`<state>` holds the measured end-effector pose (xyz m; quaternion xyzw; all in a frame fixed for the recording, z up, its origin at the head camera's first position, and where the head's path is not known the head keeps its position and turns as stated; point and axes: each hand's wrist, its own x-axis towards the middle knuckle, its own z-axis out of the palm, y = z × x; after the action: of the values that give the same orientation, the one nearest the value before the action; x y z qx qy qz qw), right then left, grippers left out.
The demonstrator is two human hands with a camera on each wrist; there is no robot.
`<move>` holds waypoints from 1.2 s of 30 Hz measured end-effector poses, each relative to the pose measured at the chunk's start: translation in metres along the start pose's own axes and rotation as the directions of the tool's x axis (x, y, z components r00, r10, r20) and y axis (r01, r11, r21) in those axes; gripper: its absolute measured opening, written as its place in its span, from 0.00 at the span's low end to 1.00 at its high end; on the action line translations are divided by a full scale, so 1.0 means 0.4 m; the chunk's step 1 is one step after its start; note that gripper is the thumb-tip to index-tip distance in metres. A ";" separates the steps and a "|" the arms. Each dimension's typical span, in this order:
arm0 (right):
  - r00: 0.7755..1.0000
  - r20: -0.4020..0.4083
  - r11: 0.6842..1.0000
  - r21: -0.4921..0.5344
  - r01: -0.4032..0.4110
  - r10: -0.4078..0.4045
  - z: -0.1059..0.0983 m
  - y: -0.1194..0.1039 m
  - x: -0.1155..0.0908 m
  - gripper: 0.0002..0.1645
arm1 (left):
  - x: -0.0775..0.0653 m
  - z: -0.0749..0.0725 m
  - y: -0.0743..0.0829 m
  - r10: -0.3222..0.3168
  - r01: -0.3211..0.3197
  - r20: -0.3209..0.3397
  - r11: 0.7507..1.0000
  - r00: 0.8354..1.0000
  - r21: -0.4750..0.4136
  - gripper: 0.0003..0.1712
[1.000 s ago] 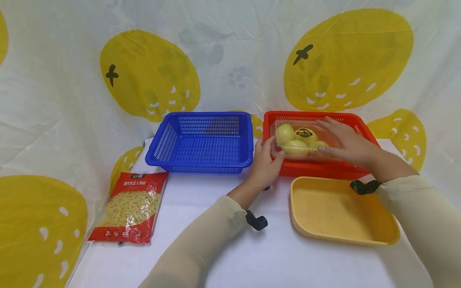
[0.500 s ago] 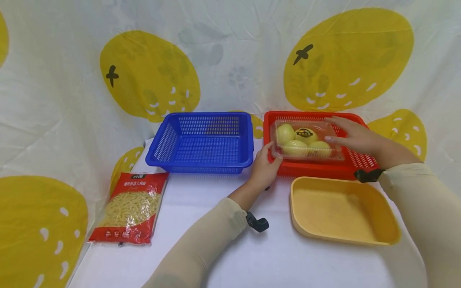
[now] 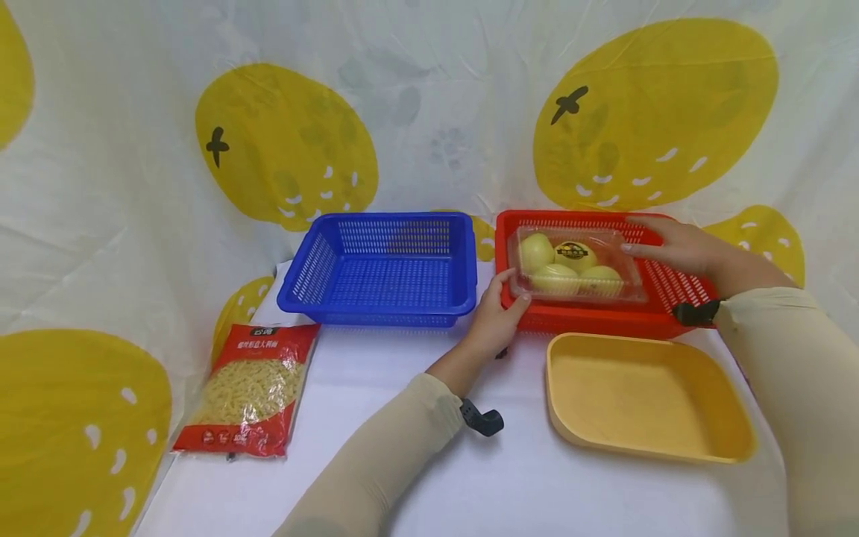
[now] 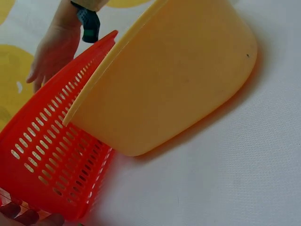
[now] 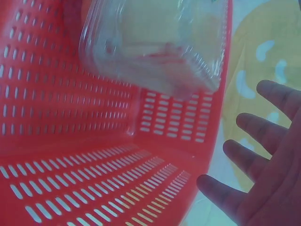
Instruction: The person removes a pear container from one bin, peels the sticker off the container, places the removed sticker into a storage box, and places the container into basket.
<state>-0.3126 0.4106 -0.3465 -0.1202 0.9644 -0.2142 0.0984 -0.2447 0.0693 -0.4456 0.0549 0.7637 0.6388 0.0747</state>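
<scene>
A clear plastic fruit box (image 3: 607,246) with several pale yellow-green round fruits (image 3: 555,278) lies in the red slotted basket (image 3: 597,323). My left hand (image 3: 493,322) is at the basket's front left corner, thumb and fingers spread, fingertips right by the box's left end. Its fingers (image 4: 29,217) show at the bottom left of the left wrist view, overlapping the basket wall. Over the basket's right part, my right hand (image 3: 691,250) hovers with its fingers stretched out. In the right wrist view those fingers (image 5: 251,160) are spread, apart from the box (image 5: 146,63).
A blue slotted basket (image 3: 376,307) stands left of the red one. In front of the red basket is a yellow tub (image 3: 644,444), close to it. A red bag of spiral pasta (image 3: 251,388) lies at the table's left. A fruit-print cloth (image 3: 450,97) hangs behind.
My right hand has come off the box and moved right, its fingers straightening. My left fingers have drawn back slightly from the box's left end, which stays in the red basket.
</scene>
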 end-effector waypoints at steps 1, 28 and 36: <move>1.000 0.008 1.000 -0.006 -0.012 0.012 0.000 0.003 0.002 0.52 | -0.001 -0.001 -0.002 -0.001 0.001 0.003 1.000 1.000 0.000 0.31; 0.998 0.069 0.986 -0.166 0.004 0.007 0.071 0.102 0.092 0.54 | 0.007 0.000 -0.022 0.010 -0.011 0.023 0.998 1.000 0.056 0.30; 0.962 0.254 0.989 0.085 -0.123 0.098 0.086 0.085 0.090 0.61 | 0.005 -0.005 -0.024 0.031 -0.033 0.023 0.996 0.999 0.087 0.31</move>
<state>-0.3450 0.4173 -0.3968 -0.0867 0.9376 -0.2398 0.2363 -0.2471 0.0658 -0.4546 0.0775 0.7892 0.6052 0.0703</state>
